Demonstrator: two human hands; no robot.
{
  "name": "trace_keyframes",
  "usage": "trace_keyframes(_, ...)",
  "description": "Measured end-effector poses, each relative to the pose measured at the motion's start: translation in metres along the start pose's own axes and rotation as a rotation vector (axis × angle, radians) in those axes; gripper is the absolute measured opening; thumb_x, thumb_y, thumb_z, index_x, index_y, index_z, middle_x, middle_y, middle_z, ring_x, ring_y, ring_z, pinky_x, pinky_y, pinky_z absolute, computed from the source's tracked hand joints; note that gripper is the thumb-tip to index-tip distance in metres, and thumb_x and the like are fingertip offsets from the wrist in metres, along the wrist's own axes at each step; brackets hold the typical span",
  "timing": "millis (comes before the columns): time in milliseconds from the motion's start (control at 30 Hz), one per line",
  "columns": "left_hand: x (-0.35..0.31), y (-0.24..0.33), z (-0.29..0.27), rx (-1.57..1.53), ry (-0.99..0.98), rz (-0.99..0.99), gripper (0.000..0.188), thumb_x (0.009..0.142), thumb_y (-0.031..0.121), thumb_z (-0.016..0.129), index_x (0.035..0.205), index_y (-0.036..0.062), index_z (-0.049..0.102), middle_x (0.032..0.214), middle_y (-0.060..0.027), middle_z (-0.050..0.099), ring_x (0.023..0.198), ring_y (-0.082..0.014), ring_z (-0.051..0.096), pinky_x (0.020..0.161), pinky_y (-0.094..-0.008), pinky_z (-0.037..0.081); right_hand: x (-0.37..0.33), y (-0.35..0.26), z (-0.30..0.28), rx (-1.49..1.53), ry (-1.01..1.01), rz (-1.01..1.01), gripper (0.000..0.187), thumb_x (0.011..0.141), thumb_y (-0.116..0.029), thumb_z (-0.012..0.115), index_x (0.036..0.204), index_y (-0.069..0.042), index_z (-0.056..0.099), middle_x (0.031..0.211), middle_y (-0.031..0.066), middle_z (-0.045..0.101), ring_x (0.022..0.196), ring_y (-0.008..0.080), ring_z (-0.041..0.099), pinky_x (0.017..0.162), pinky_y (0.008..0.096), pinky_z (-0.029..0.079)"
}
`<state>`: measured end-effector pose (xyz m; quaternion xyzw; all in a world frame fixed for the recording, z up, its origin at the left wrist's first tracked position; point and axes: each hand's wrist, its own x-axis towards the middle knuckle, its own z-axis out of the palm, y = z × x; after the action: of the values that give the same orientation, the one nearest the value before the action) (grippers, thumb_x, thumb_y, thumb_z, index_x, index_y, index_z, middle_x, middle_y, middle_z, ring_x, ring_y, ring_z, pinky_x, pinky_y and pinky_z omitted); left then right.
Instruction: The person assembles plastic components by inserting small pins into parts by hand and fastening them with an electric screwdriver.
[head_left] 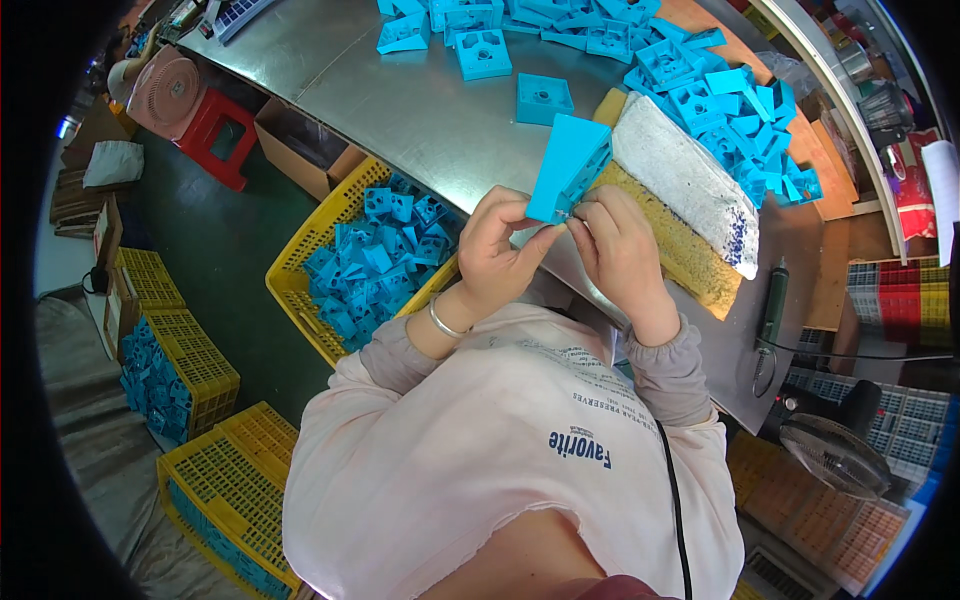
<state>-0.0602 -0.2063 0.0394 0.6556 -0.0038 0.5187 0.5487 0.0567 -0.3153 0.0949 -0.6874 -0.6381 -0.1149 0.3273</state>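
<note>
A blue wedge-shaped plastic part is held tilted over the near edge of the metal table. My left hand is closed on its lower left end, thumb and fingers pinching it. My right hand is closed too, its fingertips pressed at the part's lower right corner. A tiny shiny spot shows between the fingertips, too small to name. Just beyond my right hand lies a yellow sponge-like pad with a worn white pad on it. A loose blue part lies on the table beyond.
More blue parts are heaped along the table's far side. A yellow crate of blue parts stands at left below the table edge. At right lie a dark pen-shaped tool with a cord and a small fan. A red stool stands far left.
</note>
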Motion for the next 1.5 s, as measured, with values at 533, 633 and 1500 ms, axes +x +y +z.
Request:
trace_keyframes(533, -0.002, 0.001, 0.004, -0.049, 0.048, -0.038, 0.026, 0.076, -0.006, 0.071, 0.098, -0.0022, 0.057, 0.094, -0.0103, 0.055, 0.083, -0.0166, 0.060, 0.070, -0.0250, 0.052, -0.013, -0.005, 0.000, -0.008, -0.191, 0.178, 0.019, 0.071, -0.018, 0.061, 0.081, -0.003, 0.055, 0.072, 0.0137, 0.055, 0.064, 0.0329, 0.055, 0.057, 0.0416, 0.042)
trace_keyframes(633, -0.001, 0.001, 0.004, -0.045, 0.049, -0.041, 0.026, 0.076, -0.006, 0.071, 0.097, -0.0021, 0.057, 0.094, -0.0104, 0.055, 0.083, -0.0167, 0.060, 0.070, -0.0249, 0.052, -0.004, -0.014, 0.002, 0.086, 0.020, 0.229, 0.015, 0.072, -0.018, 0.061, 0.072, -0.004, 0.055, 0.068, 0.0132, 0.056, 0.060, 0.0337, 0.056, 0.056, 0.0424, 0.043)
trace_keyframes(1500, -0.003, -0.001, 0.005, -0.011, 0.045, -0.040, 0.025, 0.076, -0.007, 0.071, 0.095, -0.0009, 0.057, 0.091, -0.0095, 0.054, 0.080, -0.0167, 0.059, 0.069, -0.0250, 0.051, -0.003, -0.017, -0.002, 0.064, -0.103, 0.313, 0.015, 0.072, -0.017, 0.059, 0.070, -0.004, 0.053, 0.056, 0.0147, 0.053, 0.051, 0.0340, 0.055, 0.048, 0.0427, 0.042)
